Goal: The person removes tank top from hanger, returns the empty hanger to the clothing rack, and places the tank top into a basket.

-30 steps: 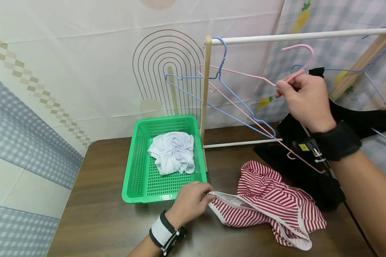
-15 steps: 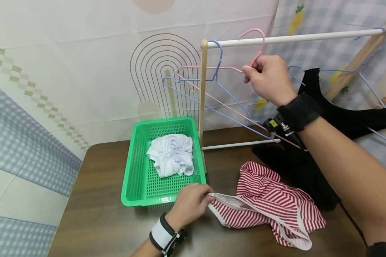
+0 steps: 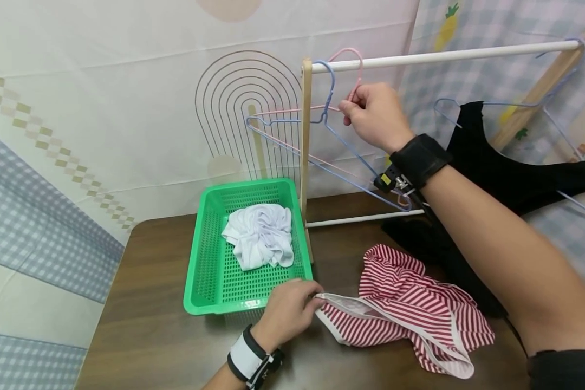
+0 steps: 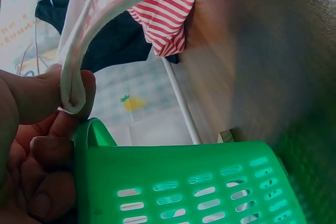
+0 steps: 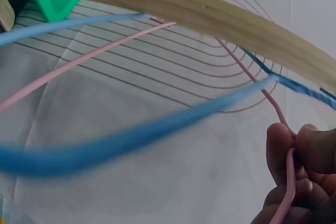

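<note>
My right hand [image 3: 372, 114] pinches a pink wire hanger [image 3: 355, 89] just below its hook, which loops over the rack's white rail [image 3: 448, 58]. Right beside it a blue hanger [image 3: 330, 89] hangs near the rail's left end. In the right wrist view, thumb and finger close on the pink wire [image 5: 290, 182]. Down at the table, my left hand [image 3: 290, 311] pinches the white-trimmed edge of a red-and-white striped garment [image 3: 419, 303]. That trim [image 4: 73, 85] sits between thumb and finger in the left wrist view, next to the basket's rim.
A green basket [image 3: 191, 271] holds a crumpled white cloth [image 3: 260, 235]. The rack's wooden post [image 3: 306, 157] rises beside it. At the right a black garment [image 3: 521, 173] hangs on another blue hanger [image 3: 576, 141]. More black fabric [image 3: 411, 238] lies behind the striped garment on the table [image 3: 146, 303].
My right hand has moved left with the pink hanger, bringing its hook from in front of the rail to over it, beside the blue hanger. My left hand has stayed in place.
</note>
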Demonstrator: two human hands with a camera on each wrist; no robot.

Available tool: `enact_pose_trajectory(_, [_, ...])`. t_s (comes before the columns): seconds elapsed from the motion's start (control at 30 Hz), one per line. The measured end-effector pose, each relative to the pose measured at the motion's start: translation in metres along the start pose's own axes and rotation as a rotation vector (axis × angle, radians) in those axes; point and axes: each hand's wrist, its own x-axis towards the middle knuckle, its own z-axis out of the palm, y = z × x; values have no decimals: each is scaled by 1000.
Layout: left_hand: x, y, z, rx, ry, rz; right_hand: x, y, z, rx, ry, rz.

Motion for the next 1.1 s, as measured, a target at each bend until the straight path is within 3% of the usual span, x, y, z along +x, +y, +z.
enact_pose_trajectory(0.2, [-1, 0, 0, 2, -2, -1, -2, -6, 11, 17, -49, -14])
enact_pose_trajectory(0.4, [0, 0, -2, -2, -2, -1, -5, -7, 15, 14, -46, -8])
enact_pose_trajectory(0.73, [0, -1, -2, 1, 5, 3, -12, -5, 10, -9, -67, -27])
enact_pose_trajectory(0.93, [-1, -2, -4, 43, 40, 16, -38, -3, 1, -61, 30, -102])
enact_pose_trajectory(1.1, [-2, -1, -3, 110, 37, 27, -86, 0, -13, -104, 177, -190])
